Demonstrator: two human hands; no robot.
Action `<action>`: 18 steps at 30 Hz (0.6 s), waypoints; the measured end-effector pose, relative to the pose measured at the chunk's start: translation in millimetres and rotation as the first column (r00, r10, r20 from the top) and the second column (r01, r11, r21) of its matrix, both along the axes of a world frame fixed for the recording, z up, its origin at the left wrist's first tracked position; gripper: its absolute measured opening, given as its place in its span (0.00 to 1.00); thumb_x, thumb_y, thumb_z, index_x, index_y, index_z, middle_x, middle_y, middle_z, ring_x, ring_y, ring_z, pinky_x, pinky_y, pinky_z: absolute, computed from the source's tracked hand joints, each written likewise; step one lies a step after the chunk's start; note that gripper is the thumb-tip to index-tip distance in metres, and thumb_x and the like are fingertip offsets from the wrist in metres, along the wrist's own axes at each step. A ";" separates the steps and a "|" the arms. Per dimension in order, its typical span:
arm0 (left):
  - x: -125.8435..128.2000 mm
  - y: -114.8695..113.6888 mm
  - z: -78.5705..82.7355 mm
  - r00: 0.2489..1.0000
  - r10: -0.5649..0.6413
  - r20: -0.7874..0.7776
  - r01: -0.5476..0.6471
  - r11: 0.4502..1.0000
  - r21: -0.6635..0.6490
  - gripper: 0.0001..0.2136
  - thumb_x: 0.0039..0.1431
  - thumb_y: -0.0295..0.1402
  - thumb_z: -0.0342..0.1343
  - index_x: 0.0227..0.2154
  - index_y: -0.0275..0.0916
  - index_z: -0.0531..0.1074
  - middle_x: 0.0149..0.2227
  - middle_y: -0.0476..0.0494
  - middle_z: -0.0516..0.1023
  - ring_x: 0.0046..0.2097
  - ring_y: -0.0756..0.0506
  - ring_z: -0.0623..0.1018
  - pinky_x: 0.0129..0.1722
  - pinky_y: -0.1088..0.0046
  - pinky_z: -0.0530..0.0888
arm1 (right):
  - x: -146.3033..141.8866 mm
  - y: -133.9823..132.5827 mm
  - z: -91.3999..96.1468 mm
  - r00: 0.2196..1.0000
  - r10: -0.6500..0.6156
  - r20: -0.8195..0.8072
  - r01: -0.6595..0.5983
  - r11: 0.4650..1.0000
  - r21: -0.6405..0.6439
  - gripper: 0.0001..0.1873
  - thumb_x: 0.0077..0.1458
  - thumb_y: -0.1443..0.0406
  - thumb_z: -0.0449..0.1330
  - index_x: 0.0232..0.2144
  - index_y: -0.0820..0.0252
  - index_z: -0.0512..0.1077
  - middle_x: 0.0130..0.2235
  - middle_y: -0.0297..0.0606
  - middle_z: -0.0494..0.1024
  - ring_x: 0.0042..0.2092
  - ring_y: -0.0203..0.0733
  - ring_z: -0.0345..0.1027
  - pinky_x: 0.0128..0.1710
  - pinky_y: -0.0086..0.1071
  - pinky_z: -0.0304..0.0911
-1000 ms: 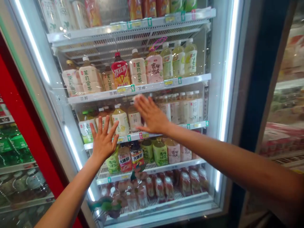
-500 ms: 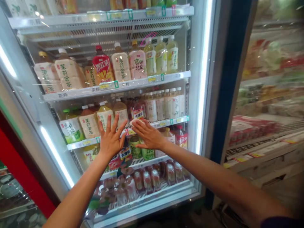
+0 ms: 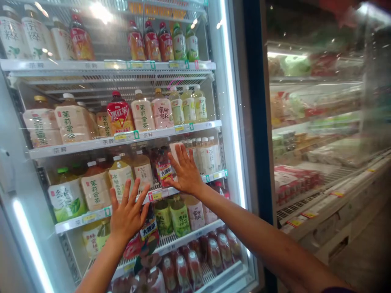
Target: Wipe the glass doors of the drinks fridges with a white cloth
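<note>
My left hand [image 3: 126, 215] lies flat with fingers spread on the glass door [image 3: 222, 134] of a drinks fridge, low and left of centre. My right hand [image 3: 184, 171] is also flat and open on the same glass, a little higher and to the right. Neither hand holds anything. Behind the glass stand rows of tea bottles [image 3: 143, 110] on white wire shelves [image 3: 122, 137], among them a red-labelled bottle [image 3: 119, 114].
The fridge's lit right frame [image 3: 233, 122] and a dark blue post [image 3: 258, 122] stand to the right. Beyond them is an open chiller [image 3: 320, 162] with packaged food. A lit strip [image 3: 30, 244] runs down the fridge's left side.
The view has swung left and up, so the fridge now sits further left. My right hand has slid upward on the glass. My left hand has moved down and left.
</note>
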State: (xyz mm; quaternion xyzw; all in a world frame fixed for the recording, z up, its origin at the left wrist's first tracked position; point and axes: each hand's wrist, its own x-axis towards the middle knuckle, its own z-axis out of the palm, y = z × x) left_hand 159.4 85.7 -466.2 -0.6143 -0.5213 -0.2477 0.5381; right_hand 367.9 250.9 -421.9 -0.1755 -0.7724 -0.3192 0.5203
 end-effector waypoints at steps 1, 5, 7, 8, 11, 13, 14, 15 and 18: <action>-0.1 0.4 -0.2 1.000 -0.009 0.005 0.009 1.000 0.006 0.32 0.65 0.43 0.54 0.70 0.51 0.52 0.72 0.40 0.53 0.75 0.37 0.47 0.72 0.39 0.38 | -2.4 0.3 7.2 0.998 -0.017 -0.053 0.017 1.000 -0.015 0.60 0.60 0.37 0.52 0.72 0.58 0.20 0.74 0.49 0.18 0.75 0.63 0.19 0.71 0.65 0.34; -0.6 1.5 -0.9 0.999 -0.034 0.024 0.033 0.999 0.023 0.32 0.65 0.44 0.54 0.70 0.52 0.53 0.72 0.41 0.54 0.75 0.38 0.48 0.72 0.40 0.38 | -9.5 -6.4 -22.5 0.995 -0.045 -0.091 0.040 0.997 -0.061 0.62 0.59 0.36 0.52 0.72 0.64 0.21 0.74 0.52 0.20 0.75 0.64 0.20 0.72 0.64 0.35; -0.5 1.5 -0.6 0.999 -0.045 0.028 0.044 0.999 0.024 0.32 0.65 0.44 0.55 0.69 0.52 0.53 0.72 0.42 0.54 0.74 0.38 0.48 0.72 0.40 0.38 | -7.1 -8.6 -53.8 0.999 -0.032 -0.026 0.031 0.998 -0.048 0.61 0.59 0.36 0.50 0.73 0.67 0.24 0.75 0.53 0.23 0.75 0.63 0.21 0.72 0.62 0.37; -0.4 1.4 -0.3 0.998 -0.052 0.030 0.052 0.998 0.022 0.32 0.65 0.44 0.55 0.69 0.52 0.53 0.72 0.42 0.54 0.74 0.38 0.48 0.72 0.40 0.38 | -3.5 -7.2 -64.7 1.000 -0.020 0.022 0.021 0.999 -0.030 0.60 0.60 0.36 0.49 0.73 0.67 0.26 0.75 0.53 0.25 0.75 0.62 0.21 0.72 0.61 0.38; 0.0 1.2 0.6 0.996 -0.075 0.044 0.074 0.997 0.018 0.32 0.66 0.44 0.54 0.70 0.53 0.52 0.72 0.42 0.54 0.74 0.38 0.49 0.72 0.40 0.39 | 17.0 11.1 -61.9 0.997 0.005 0.073 -0.006 1.000 0.006 0.55 0.62 0.36 0.43 0.73 0.67 0.28 0.75 0.51 0.26 0.75 0.60 0.22 0.72 0.60 0.39; -0.2 1.4 0.7 0.995 -0.087 0.050 0.086 0.996 0.023 0.32 0.66 0.43 0.54 0.70 0.53 0.51 0.72 0.43 0.53 0.74 0.37 0.50 0.72 0.40 0.39 | 35.6 31.0 -38.2 0.998 -0.007 -0.065 0.004 0.999 -0.036 0.53 0.64 0.37 0.41 0.73 0.65 0.26 0.75 0.50 0.26 0.75 0.60 0.22 0.72 0.62 0.38; -0.6 1.6 0.6 0.994 -0.092 0.051 0.091 0.996 0.027 0.32 0.65 0.43 0.54 0.70 0.53 0.51 0.72 0.43 0.53 0.74 0.37 0.50 0.72 0.39 0.39 | 44.4 40.2 -26.3 0.984 -0.027 -0.177 0.014 0.997 -0.074 0.52 0.65 0.38 0.40 0.73 0.64 0.24 0.75 0.50 0.26 0.75 0.60 0.22 0.71 0.64 0.37; -1.0 1.9 0.3 0.994 -0.099 0.049 0.098 0.995 0.030 0.32 0.65 0.43 0.54 0.70 0.53 0.51 0.72 0.43 0.53 0.74 0.37 0.50 0.72 0.39 0.39 | 51.5 47.4 -17.4 0.957 -0.053 -0.284 0.021 0.993 -0.113 0.50 0.66 0.40 0.39 0.73 0.63 0.23 0.75 0.50 0.26 0.75 0.60 0.21 0.71 0.66 0.36; -2.2 2.6 -0.9 0.991 -0.122 0.053 0.121 0.992 0.029 0.32 0.65 0.43 0.54 0.70 0.53 0.52 0.72 0.42 0.53 0.74 0.36 0.51 0.72 0.38 0.39 | 56.2 50.6 -19.0 0.885 -0.112 -0.452 0.035 0.984 -0.176 0.45 0.69 0.44 0.35 0.72 0.64 0.22 0.75 0.53 0.27 0.75 0.60 0.20 0.70 0.70 0.35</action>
